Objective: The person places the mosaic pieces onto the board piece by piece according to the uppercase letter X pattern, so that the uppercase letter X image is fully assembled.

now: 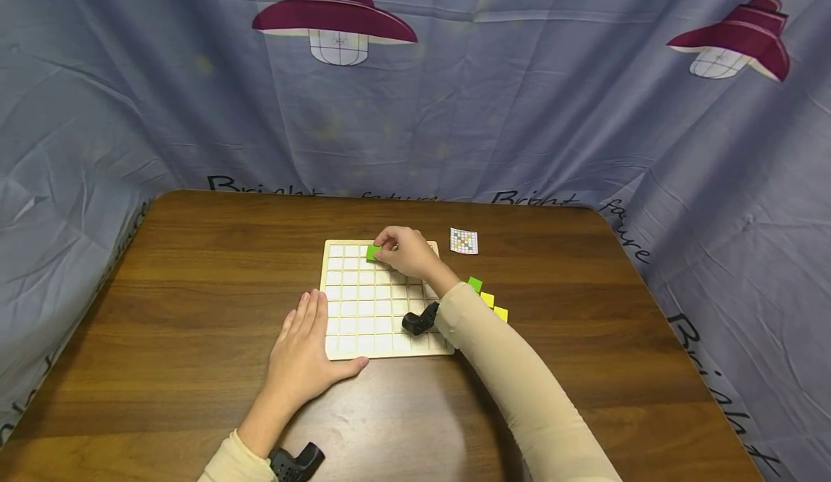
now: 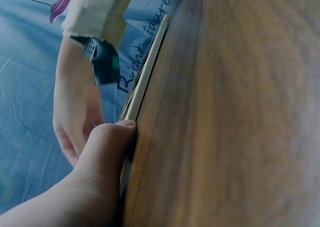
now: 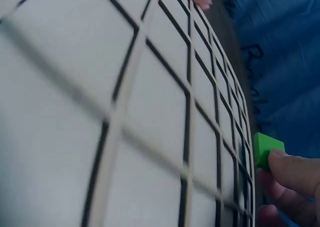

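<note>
A pale square board with a grid of white cells lies on the table. Over its far edge, my right hand pinches a small green square tile between thumb and fingers. The right wrist view shows that green tile tilted close to the board's rim, with another bit of green lower down by the curled fingers. At the board's near left corner rests my left hand, its fingers straight along the left side and the thumb at the near edge. In the left wrist view the thumb touches the board's side.
Right of the board, partly behind my right sleeve, lie a green tile and two yellow tiles. Beyond them is a small printed card with a coloured grid. A patterned curtain hangs behind the wooden table.
</note>
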{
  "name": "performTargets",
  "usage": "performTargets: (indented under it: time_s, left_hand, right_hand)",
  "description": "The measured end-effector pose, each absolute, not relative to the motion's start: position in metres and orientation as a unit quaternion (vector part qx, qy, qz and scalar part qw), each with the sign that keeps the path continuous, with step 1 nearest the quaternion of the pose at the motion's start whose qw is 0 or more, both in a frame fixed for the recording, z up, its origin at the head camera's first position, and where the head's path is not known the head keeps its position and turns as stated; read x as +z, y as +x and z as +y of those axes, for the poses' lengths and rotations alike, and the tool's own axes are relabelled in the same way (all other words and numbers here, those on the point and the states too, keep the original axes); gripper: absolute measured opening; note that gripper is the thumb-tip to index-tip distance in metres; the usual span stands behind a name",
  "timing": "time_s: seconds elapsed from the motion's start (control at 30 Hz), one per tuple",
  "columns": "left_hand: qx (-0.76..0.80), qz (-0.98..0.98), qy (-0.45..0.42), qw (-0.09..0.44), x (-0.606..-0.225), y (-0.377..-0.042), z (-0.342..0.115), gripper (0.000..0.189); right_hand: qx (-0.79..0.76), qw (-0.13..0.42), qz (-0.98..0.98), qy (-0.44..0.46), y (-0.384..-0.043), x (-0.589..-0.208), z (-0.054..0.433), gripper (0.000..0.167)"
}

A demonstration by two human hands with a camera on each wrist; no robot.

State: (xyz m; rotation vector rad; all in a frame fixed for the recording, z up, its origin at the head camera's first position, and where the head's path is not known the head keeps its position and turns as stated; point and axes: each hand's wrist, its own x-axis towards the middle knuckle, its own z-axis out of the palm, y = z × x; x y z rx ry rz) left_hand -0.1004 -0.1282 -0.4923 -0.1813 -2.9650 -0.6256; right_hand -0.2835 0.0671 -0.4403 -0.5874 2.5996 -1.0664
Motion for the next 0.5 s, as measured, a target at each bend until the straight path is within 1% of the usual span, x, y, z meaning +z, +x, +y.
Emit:
performTargets:
  time_s: [0.17,0.5]
  left_hand:
    - [-0.206,-0.976,-0.058,0.05,-0.493,-0.101,-0.128,0.133]
    - [-0.207,-0.976,-0.053,0.043,-0.493,-0.101,-0.129,0.133]
  right_hand:
    - [-0.359,0.136,0.899,-0.211,-0.28,-0.444,0.046,0.011]
    - [-0.313,0.106,0.915,-0.232,-0.277,-0.449,0.025,0.008]
